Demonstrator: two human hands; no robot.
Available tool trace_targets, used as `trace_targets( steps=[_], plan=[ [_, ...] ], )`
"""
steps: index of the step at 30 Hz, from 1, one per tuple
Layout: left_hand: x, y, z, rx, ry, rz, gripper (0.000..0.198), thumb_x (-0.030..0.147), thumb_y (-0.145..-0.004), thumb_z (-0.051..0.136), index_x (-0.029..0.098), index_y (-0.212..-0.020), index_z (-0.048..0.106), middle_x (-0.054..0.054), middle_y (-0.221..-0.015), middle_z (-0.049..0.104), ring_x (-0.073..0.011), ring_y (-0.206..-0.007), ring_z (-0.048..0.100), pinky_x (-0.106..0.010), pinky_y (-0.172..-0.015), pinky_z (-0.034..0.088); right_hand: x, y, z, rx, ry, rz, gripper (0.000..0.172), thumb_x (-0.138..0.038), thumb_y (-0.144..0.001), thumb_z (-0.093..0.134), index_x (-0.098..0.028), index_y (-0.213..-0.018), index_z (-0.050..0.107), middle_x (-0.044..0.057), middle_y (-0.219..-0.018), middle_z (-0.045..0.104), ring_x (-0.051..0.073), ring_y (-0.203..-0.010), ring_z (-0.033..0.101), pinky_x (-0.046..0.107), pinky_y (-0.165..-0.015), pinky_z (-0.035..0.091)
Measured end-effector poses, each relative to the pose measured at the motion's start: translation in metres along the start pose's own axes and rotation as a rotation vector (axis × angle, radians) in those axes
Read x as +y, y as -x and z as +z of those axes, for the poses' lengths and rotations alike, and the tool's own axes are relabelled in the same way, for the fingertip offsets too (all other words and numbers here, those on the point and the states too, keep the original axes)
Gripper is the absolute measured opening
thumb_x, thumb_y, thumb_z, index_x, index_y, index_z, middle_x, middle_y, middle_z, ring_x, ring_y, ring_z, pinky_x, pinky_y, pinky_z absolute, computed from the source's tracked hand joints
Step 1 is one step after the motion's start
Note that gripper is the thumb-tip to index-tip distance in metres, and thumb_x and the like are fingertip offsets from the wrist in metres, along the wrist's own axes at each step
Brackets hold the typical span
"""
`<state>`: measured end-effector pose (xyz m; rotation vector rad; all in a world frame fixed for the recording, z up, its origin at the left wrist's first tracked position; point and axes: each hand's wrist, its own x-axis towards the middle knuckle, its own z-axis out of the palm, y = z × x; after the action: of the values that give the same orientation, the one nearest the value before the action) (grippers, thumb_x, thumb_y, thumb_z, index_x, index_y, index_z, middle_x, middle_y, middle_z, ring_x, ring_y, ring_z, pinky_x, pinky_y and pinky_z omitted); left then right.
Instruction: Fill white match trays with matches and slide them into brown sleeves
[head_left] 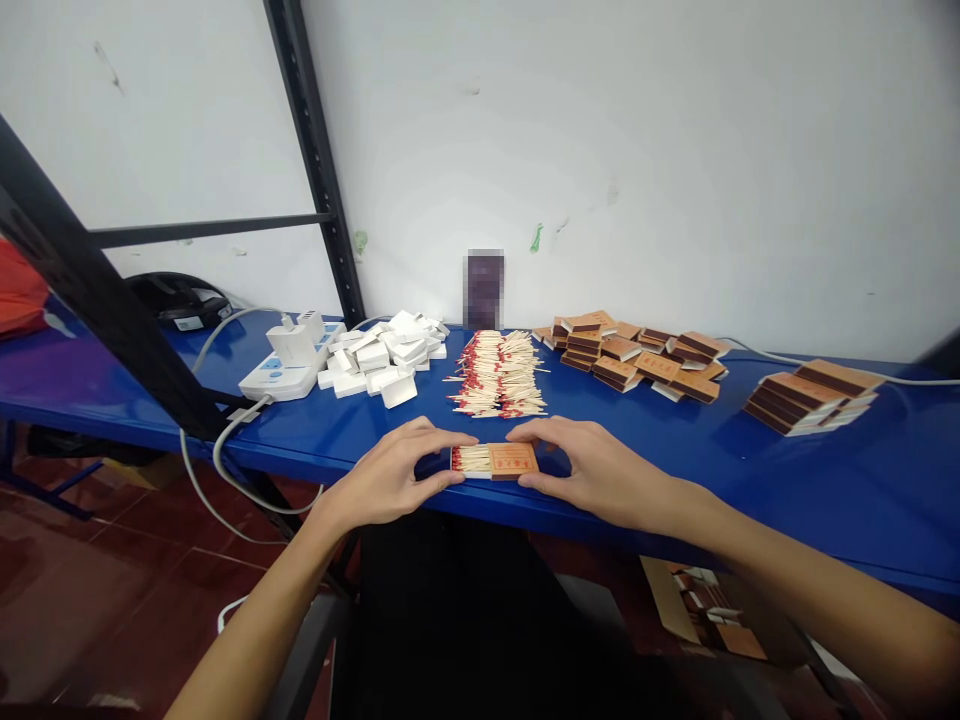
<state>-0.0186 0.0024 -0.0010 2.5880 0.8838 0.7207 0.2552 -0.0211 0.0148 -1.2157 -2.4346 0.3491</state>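
Note:
Near the front edge of the blue shelf lies a half-open matchbox. My left hand [405, 468] pinches the white inner tray [471, 460], which is filled with red-tipped matches. The orange sleeve [514, 461] covers the tray's right part and is held between the thumb and fingers of my right hand [576, 466]. Just behind the box, a heap of loose matches [501, 375] lies in two side-by-side columns. White empty trays [386, 352] are piled at back left. Orange and brown matchbox sleeves [637, 355] are heaped at back right.
Stacked matchboxes [814, 395] stand on the shelf at far right. A white power strip [281, 375] with plugs and cables sits at left by a black metal post [112, 290]. Below the shelf is an open cardboard box [667, 600] with matchbox parts.

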Motion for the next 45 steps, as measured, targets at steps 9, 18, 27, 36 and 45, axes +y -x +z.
trace_targets(
  steps=[9, 18, 27, 36, 45],
  plan=[
    [0.003, -0.001, -0.002, -0.035, 0.004, 0.041, 0.033, 0.030, -0.096, 0.057, 0.027, -0.128, 0.061, -0.005, -0.121, 0.067, -0.0204, -0.105, 0.057, -0.035, -0.091, 0.047, 0.003, -0.003, -0.006, -0.038, -0.118, -0.027, 0.033, -0.040, -0.086, 0.066, -0.024, -0.115, 0.066, 0.005, -0.114, 0.070, 0.022, -0.099, 0.065, 0.035, -0.087, 0.050],
    [0.003, -0.001, -0.002, -0.063, -0.096, 0.063, 0.028, 0.032, -0.099, 0.051, 0.027, -0.120, 0.068, -0.006, -0.126, 0.064, -0.0219, -0.108, 0.056, -0.037, -0.093, 0.045, 0.011, -0.002, 0.001, 0.053, -0.177, -0.087, 0.027, -0.043, -0.088, 0.065, -0.024, -0.107, 0.069, 0.005, -0.112, 0.071, 0.021, -0.101, 0.065, 0.036, -0.090, 0.049],
    [0.000, 0.000, -0.001, -0.016, -0.015, 0.038, 0.039, 0.034, -0.097, 0.055, 0.030, -0.135, 0.057, -0.006, -0.118, 0.067, -0.0208, -0.103, 0.059, -0.035, -0.092, 0.048, -0.003, -0.013, 0.013, 0.077, -0.145, -0.167, 0.027, -0.036, -0.087, 0.068, -0.023, -0.110, 0.069, 0.005, -0.110, 0.073, 0.021, -0.101, 0.066, 0.036, -0.091, 0.050],
    [-0.003, -0.002, 0.002, 0.080, -0.009, -0.018, 0.048, 0.040, -0.087, 0.069, 0.029, -0.132, 0.056, -0.002, -0.096, 0.065, -0.0180, -0.091, 0.060, -0.031, -0.083, 0.049, -0.005, -0.021, 0.023, 0.049, -0.095, -0.255, 0.028, -0.033, -0.091, 0.062, -0.024, -0.118, 0.063, 0.007, -0.115, 0.068, 0.022, -0.107, 0.060, 0.039, -0.094, 0.048],
    [-0.002, 0.000, -0.002, 0.066, -0.009, -0.011, 0.046, 0.039, -0.085, 0.071, 0.027, -0.128, 0.060, -0.003, -0.096, 0.068, -0.0175, -0.088, 0.062, -0.030, -0.082, 0.051, -0.011, -0.015, 0.023, 0.039, -0.047, -0.263, 0.028, -0.029, -0.093, 0.059, -0.024, -0.121, 0.062, 0.009, -0.114, 0.064, 0.022, -0.106, 0.058, 0.037, -0.092, 0.050]
  ],
)
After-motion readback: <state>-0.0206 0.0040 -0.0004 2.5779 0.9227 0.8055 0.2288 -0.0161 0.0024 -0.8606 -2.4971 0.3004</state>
